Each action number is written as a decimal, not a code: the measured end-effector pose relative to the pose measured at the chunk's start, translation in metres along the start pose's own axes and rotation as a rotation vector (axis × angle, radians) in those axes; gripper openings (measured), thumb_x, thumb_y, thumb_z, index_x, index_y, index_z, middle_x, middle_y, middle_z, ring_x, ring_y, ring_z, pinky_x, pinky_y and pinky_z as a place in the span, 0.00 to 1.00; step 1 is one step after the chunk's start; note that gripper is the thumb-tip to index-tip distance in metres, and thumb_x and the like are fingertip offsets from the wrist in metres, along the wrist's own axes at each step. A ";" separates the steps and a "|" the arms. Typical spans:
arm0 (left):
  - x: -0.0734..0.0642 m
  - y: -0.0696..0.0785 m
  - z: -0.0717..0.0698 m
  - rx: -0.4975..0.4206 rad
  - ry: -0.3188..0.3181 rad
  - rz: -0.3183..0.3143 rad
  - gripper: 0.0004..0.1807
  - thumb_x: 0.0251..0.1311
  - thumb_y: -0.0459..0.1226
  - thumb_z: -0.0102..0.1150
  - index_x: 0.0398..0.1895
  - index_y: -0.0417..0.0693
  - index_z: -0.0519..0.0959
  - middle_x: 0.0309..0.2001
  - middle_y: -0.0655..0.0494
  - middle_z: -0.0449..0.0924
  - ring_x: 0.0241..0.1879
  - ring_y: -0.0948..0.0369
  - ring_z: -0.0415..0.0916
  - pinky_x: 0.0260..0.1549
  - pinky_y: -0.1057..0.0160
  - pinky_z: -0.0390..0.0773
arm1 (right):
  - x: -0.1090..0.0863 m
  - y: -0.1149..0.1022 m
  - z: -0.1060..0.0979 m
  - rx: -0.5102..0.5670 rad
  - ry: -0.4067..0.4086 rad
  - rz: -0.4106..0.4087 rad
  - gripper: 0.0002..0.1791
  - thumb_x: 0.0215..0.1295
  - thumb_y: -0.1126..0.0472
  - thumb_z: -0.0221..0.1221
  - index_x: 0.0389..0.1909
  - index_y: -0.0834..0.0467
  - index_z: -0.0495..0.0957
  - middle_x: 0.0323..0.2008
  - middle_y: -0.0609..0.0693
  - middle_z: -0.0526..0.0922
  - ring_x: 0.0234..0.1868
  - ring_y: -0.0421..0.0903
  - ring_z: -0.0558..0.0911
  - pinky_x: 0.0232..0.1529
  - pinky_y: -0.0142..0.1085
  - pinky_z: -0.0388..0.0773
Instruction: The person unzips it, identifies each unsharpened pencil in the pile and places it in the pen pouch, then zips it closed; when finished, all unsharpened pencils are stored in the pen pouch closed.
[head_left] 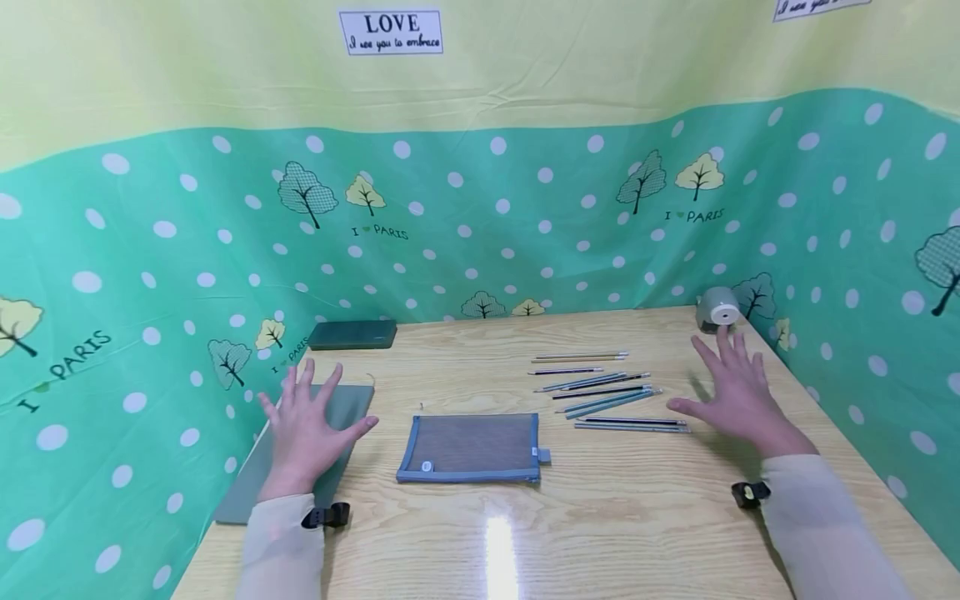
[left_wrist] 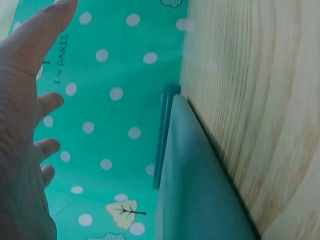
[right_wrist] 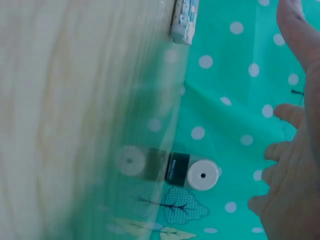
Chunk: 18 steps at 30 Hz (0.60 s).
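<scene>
Hovering over a slab, the left hand spreads its fingers wide. The right hand does likewise near pencils and sharpener.

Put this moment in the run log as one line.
Left hand: empty, spread over gray-green board | Right hand: empty, spread beside loose pencils | Mesh pouch: lying between hands | Sharpener: far right corner
</scene>
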<state>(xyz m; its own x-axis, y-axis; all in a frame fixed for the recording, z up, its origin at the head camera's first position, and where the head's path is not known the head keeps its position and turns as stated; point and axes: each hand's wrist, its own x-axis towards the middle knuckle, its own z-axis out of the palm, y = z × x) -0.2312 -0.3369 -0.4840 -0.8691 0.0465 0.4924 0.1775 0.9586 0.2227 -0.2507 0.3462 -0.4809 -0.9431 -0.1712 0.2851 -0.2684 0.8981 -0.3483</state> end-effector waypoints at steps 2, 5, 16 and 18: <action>0.000 0.004 0.001 -0.020 -0.008 0.012 0.60 0.47 0.74 0.69 0.82 0.60 0.63 0.84 0.43 0.45 0.82 0.39 0.34 0.66 0.25 0.19 | 0.002 -0.004 -0.001 0.015 -0.012 -0.001 0.67 0.58 0.30 0.71 0.84 0.59 0.44 0.81 0.63 0.22 0.79 0.64 0.19 0.70 0.70 0.20; 0.000 0.009 0.004 -0.045 -0.023 0.035 0.59 0.49 0.73 0.69 0.82 0.59 0.63 0.84 0.43 0.46 0.82 0.39 0.37 0.68 0.27 0.19 | 0.004 -0.009 -0.001 0.034 -0.027 -0.008 0.67 0.58 0.31 0.71 0.84 0.59 0.44 0.81 0.65 0.24 0.79 0.65 0.22 0.71 0.69 0.22; 0.005 0.035 0.014 -0.188 -0.105 0.106 0.58 0.47 0.68 0.75 0.80 0.56 0.65 0.80 0.40 0.55 0.78 0.36 0.49 0.71 0.26 0.38 | 0.018 -0.031 0.007 0.155 -0.125 -0.007 0.64 0.59 0.33 0.72 0.84 0.57 0.47 0.82 0.69 0.36 0.81 0.70 0.34 0.71 0.74 0.37; 0.005 0.040 0.017 -0.218 -0.118 0.125 0.57 0.47 0.66 0.77 0.80 0.55 0.66 0.79 0.40 0.58 0.76 0.35 0.53 0.71 0.27 0.42 | 0.020 -0.037 0.008 0.169 -0.136 -0.007 0.63 0.59 0.36 0.73 0.84 0.57 0.48 0.82 0.69 0.39 0.80 0.72 0.39 0.70 0.75 0.44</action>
<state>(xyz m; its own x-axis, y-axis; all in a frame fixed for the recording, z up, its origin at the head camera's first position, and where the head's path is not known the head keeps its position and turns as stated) -0.2366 -0.2938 -0.4868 -0.8798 0.2055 0.4287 0.3709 0.8608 0.3485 -0.2613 0.3062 -0.4689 -0.9558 -0.2407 0.1687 -0.2933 0.8181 -0.4947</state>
